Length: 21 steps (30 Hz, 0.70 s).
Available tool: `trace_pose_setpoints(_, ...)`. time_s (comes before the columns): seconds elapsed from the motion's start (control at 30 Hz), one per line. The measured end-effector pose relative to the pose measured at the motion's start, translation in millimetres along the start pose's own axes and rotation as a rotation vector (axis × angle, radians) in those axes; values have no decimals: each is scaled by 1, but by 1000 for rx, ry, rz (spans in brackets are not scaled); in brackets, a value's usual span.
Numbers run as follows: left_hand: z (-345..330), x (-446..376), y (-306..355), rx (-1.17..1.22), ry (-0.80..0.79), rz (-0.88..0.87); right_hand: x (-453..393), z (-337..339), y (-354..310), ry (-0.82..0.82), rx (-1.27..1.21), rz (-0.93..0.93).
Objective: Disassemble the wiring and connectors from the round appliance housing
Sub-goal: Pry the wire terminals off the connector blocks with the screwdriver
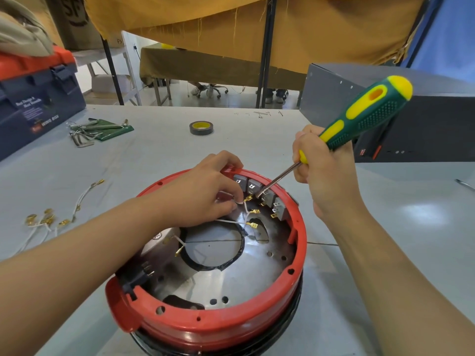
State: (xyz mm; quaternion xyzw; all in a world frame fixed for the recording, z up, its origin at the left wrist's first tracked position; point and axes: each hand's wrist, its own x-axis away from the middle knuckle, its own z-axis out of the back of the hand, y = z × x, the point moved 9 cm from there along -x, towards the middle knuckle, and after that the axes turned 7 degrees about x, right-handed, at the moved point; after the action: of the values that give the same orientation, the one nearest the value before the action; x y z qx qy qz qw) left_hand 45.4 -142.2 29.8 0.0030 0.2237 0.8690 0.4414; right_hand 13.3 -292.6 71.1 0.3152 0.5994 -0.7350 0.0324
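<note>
Housing: the round red housing sat on the grey desk close to the person, open side up, its shiny metal plate showing inside.
Switches: a row of grey switch blocks lined the far inner wall of the housing.
Left hand: the left hand reached over the far left rim; its fingers pinched a white wire with a brass connector just beside the switches.
Right hand: the right hand gripped a green-and-yellow screwdriver, fingers curled round the handle, the shaft tip touching the switch row.
Loose wiring: white wires with brass terminals lay on the desk, left of the housing.
Elsewhere: a tape roll and hex keys lay farther back; a blue and orange toolbox stood at far left.
</note>
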Motion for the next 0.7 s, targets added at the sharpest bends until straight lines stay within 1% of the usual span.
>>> trace_pose_setpoints(0.27, 0, 0, 1, -18, -7, 5, 4, -3, -7, -3, 14, 57)
trace_pose_setpoints(0.43, 0, 1, 0, -14, -8, 10, 9, -5, -16, -9, 69, 123)
trace_pose_setpoints(0.5, 0, 1, 1, -10, -8, 9, 9, -5, -15, -23, 75, 113)
trace_pose_setpoints(0.6, 0, 1, 1, -6, -9, 6, 5, -5, -9, -47, 23, 70)
trace_pose_setpoints(0.7, 0, 1, 1, 0, 0, 2, 2, 0, -2, -18, -11, 8)
